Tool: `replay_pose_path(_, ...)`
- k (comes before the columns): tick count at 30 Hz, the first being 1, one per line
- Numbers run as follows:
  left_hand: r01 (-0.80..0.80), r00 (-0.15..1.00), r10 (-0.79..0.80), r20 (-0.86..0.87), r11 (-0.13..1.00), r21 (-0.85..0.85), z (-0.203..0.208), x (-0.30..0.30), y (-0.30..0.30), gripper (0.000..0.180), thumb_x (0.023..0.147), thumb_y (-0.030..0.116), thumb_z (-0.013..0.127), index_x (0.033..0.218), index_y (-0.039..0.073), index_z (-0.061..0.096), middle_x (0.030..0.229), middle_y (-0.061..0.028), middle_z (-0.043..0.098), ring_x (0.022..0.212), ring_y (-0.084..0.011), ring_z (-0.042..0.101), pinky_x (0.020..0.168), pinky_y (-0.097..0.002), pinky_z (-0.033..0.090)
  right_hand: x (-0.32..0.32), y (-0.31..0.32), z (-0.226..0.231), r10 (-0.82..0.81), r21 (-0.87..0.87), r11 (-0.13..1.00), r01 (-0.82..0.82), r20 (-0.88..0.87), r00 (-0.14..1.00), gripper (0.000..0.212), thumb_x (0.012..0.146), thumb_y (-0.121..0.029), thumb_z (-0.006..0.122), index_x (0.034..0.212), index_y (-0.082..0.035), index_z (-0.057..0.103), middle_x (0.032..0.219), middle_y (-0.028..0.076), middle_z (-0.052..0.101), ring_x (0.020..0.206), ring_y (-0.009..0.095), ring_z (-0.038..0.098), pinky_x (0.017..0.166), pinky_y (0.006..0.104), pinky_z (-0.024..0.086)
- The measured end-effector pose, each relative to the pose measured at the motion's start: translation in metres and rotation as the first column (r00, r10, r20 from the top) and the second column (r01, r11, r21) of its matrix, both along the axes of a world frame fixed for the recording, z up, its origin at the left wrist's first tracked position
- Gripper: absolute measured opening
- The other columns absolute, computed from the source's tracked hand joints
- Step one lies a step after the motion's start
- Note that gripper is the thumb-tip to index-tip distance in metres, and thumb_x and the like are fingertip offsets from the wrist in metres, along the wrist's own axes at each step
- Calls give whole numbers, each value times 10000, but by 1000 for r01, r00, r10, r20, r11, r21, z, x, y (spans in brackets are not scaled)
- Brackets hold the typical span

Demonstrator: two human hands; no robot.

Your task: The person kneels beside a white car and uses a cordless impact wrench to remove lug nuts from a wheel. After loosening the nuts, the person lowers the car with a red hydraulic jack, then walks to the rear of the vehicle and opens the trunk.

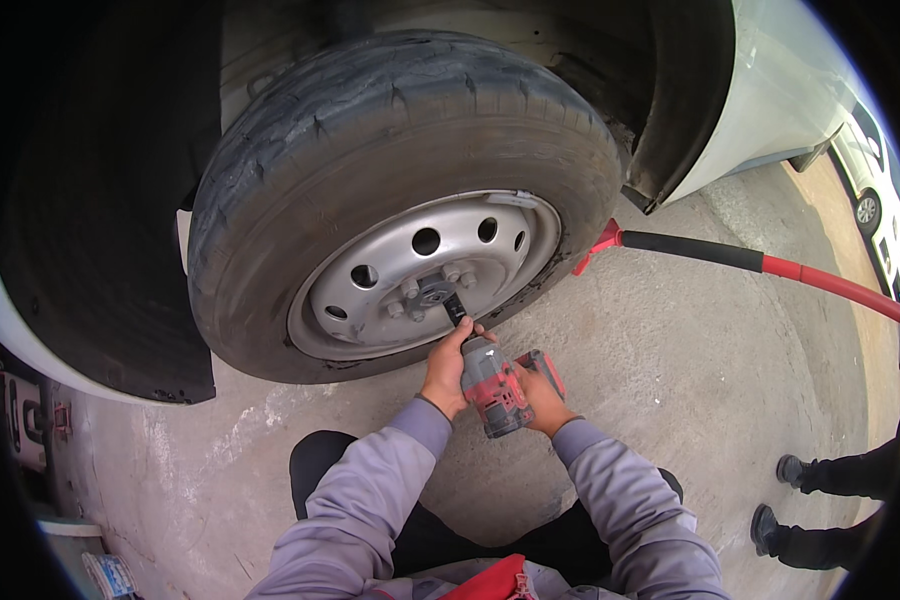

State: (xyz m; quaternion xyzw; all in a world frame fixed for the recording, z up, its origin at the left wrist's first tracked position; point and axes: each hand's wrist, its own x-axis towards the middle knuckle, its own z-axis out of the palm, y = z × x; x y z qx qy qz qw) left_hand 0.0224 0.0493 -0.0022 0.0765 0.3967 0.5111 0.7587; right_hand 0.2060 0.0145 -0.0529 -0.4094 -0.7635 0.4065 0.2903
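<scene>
Low against the wheel hub [425,290], a red and grey impact wrench [497,385] sits with its black socket [454,307] pushed onto a lug nut, apparently so the tool lines up square with the stud. Left hand [446,370] wraps the front of the tool body, fingers closed around it, likely steadying the nose. Right hand [545,392] clasps the rear grip, fingers curled tight. Both forearms reach forward, elbows bent. A red jack handle [770,265] lies across the concrete [690,380] behind the tyre [370,130]; another person's shoes [775,500] stand at right.
</scene>
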Motion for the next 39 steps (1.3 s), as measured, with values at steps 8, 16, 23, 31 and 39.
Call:
replay_pose_path(8, 34, 999, -34, 24, 999, 13, -2, -5, -9, 292, 1021, 373, 577, 950, 90, 589, 902, -113, 681, 795, -221, 677, 697, -381, 586, 2, -11, -19, -5, 40, 999, 0, 108, 994, 485, 800, -203, 733, 1185, -17, 507, 970, 233, 674, 949, 443, 641, 822, 478, 507)
replay_pose_path(16, 75, 992, -76, -98, 997, -18, 31, -3, -47, 305, 1011, 364, 604, 956, 65, 592, 917, -124, 685, 694, -222, 675, 661, -371, 588, -6, -50, -16, 108, 60, 992, -113, 83, 991, 597, 805, -221, 737, 1296, -5, 476, 1066, 219, 676, 1007, 438, 635, 888, 454, 498)
replay_pose_path(23, 11, 1000, -11, 2, 992, 122, 81, -20, -38, 350, 1029, 399, 530, 980, 62, 609, 947, -140, 691, 762, -218, 685, 690, -371, 584, -20, -32, 57, -6, 46, 999, 7, -27, 1000, 566, 796, -190, 752, 1275, -26, 497, 1051, 241, 659, 996, 443, 633, 855, 475, 512)
replay_pose_path(31, -41, 999, 44, -19, 986, 165, 90, -30, -32, 393, 1036, 409, 521, 998, 35, 635, 969, -154, 706, 793, -226, 673, 726, -367, 562, -35, -27, 57, 11, 83, 997, 8, -225, 974, 489, 775, -207, 794, 1171, -37, 561, 1012, 187, 657, 965, 387, 636, 843, 423, 507)
replay_pose_path(39, -65, 907, 148, -394, 974, 215, 109, -21, -24, 351, 1006, 334, 621, 957, -13, 640, 901, -122, 683, 800, -215, 678, 723, -330, 542, -96, -51, 14, 4, 233, 971, 56, -250, 968, 449, 912, -243, 702, 1304, -70, 567, 1284, 145, 609, 1167, 304, 591, 1042, 383, 451)
